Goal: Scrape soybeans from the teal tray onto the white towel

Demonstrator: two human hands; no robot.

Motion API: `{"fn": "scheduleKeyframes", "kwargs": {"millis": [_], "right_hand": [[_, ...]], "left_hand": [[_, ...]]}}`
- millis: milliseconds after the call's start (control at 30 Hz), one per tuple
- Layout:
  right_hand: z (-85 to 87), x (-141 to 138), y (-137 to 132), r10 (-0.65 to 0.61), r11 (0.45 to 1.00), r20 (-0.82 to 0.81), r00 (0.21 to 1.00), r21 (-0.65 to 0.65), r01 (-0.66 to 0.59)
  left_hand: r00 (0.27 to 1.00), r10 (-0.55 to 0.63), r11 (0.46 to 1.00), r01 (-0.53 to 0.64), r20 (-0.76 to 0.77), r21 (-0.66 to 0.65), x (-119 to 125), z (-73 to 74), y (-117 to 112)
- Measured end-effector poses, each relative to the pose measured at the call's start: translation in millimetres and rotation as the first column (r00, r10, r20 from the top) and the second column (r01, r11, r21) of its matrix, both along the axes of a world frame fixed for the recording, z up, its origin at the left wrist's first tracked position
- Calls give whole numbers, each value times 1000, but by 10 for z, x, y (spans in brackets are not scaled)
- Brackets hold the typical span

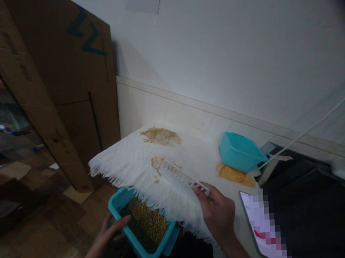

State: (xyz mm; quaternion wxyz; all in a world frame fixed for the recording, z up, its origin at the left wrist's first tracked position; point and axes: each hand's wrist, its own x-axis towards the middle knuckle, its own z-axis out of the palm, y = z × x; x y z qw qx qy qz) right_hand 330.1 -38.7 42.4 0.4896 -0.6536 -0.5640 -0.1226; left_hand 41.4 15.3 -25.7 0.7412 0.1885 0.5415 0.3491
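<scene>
My left hand grips the left rim of a teal plastic basin, the thumb over its edge. Yellow soybeans lie inside the basin, which is held below the table edge, partly under the cloth's fringe. In my right hand is a white plastic strip with a row of slots, pinched at its near end. Its far end rests at or just above the cloth beside a small scatter of soybeans. Farther back lies a larger pile of soybeans.
A fringed white cloth covers the table. At the back right, a second teal container stands by a yellow cloth-like item. A phone lies at right. A tall cardboard box stands at left, a white wall behind.
</scene>
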Motion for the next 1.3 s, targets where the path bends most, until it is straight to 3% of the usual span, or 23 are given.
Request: {"fn": "scheduleKeyframes", "kwargs": {"millis": [500, 800, 1300], "right_hand": [[43, -67, -18, 67, 997, -56, 996, -45, -70], [28, -32, -208, 43, 989, -44, 998, -137, -49], [-24, -81, -134, 24, 993, -76, 997, -117, -33]], "left_hand": [[1000, 4, 1000, -4, -26, -7, 25, 28, -6], [999, 19, 1000, -18, -36, 16, 15, -82, 15], [1000, 14, 1000, -14, -13, -12, -14, -129, 43]]}}
